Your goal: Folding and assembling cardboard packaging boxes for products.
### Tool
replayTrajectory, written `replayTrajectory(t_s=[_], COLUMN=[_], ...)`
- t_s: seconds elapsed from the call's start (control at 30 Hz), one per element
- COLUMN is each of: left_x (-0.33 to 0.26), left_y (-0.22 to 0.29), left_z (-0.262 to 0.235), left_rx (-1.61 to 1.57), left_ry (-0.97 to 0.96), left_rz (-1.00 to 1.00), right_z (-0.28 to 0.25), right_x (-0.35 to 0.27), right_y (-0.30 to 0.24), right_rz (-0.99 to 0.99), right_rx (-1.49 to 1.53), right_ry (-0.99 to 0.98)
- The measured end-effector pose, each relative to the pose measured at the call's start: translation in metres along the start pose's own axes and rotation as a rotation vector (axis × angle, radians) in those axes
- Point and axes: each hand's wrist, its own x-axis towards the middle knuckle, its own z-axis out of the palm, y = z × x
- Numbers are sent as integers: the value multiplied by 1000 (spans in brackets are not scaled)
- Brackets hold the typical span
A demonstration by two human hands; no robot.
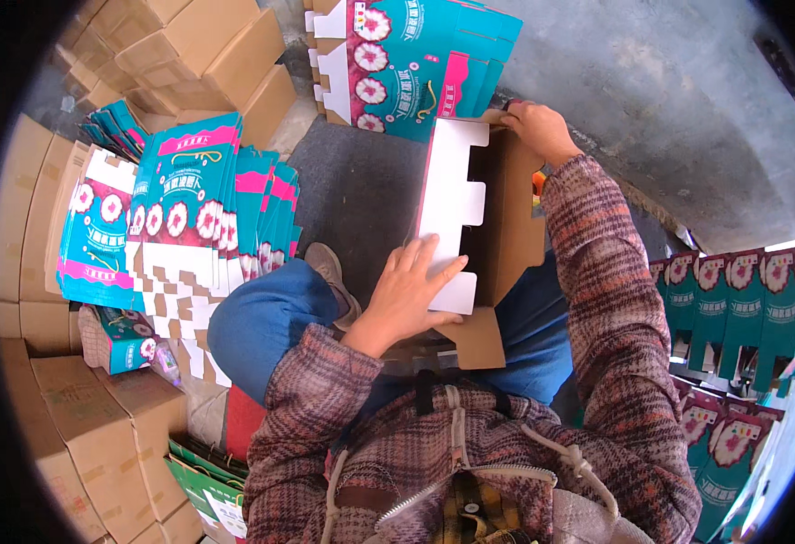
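Note:
A partly folded carton (453, 195) stands over my lap, its notched white panel on the left and its bare brown inner wall on the right. The dark inside shows between them. A brown flap sticks out at its near end. My left hand (407, 295) lies on the near part of the white panel, fingers stretched out and spread. At the far end, my right hand (541, 132) is closed on the carton's top edge, with its fingertips curled over the brown board.
Flat printed teal cartons (416, 63) lie ahead, and stacks of them (180, 181) stand at the left. Brown boxes (207, 54) pile up along the left side. Folded teal cartons (733, 295) stand in rows at the right, near a grey wall (688, 109).

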Motion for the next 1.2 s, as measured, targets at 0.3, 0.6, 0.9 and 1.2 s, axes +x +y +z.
replayTrajectory(t_s=[0.3, 0.6, 0.9, 1.2], left_x=[-17, -29, 20, 28], left_y=[12, 40, 43, 93], left_z=[6, 37, 67, 78], left_rx=[-89, -355, 115, -145], left_ry=[3, 291, 148, 235], left_rz=[42, -5, -346, -89], right_z=[-13, 8, 2, 0], right_x=[-28, -36, -46, -50], right_y=[-21, 6, 2, -1], right_rz=[-196, -299, -274, -217], right_rx=[-132, -10, -38, -38], right_ry=[-448, -418, -363, -385])
